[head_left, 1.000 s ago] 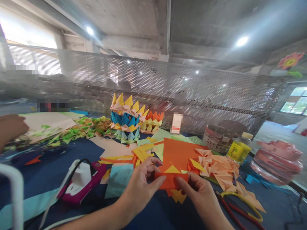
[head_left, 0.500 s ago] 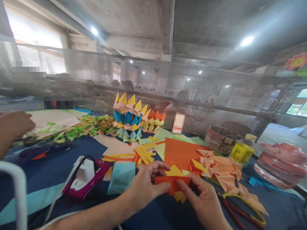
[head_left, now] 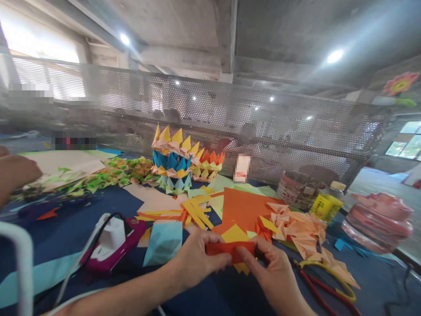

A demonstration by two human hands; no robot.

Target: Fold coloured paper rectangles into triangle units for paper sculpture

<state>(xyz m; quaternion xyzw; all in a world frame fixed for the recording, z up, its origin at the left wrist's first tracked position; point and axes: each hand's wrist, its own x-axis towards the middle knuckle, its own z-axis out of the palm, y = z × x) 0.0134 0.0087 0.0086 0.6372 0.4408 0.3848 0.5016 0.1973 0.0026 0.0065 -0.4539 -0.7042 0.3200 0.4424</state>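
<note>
Both my hands pinch a narrow folded strip of orange paper (head_left: 230, 249) just above the dark blue table (head_left: 75, 228). My left hand (head_left: 197, 259) grips its left end with thumb and fingers closed. My right hand (head_left: 272, 274) holds the right end, thumb on top. Under the strip lie small yellow folded triangles (head_left: 241, 267) and a yellow square (head_left: 234, 234). A large orange sheet (head_left: 245, 208) lies just beyond my hands.
A pile of peach folded pieces (head_left: 299, 230) and red-and-yellow scissors (head_left: 325, 285) lie to the right. A stacked paper crown tower (head_left: 171, 162), green pieces (head_left: 108, 175), a phone with charger (head_left: 113, 245), a yellow bottle (head_left: 327, 204) and another person's hand (head_left: 15, 173) surround the spot.
The orange strip has become narrower between my fingers, folded flatter. My hands stayed together and shifted slightly left and down in view.
</note>
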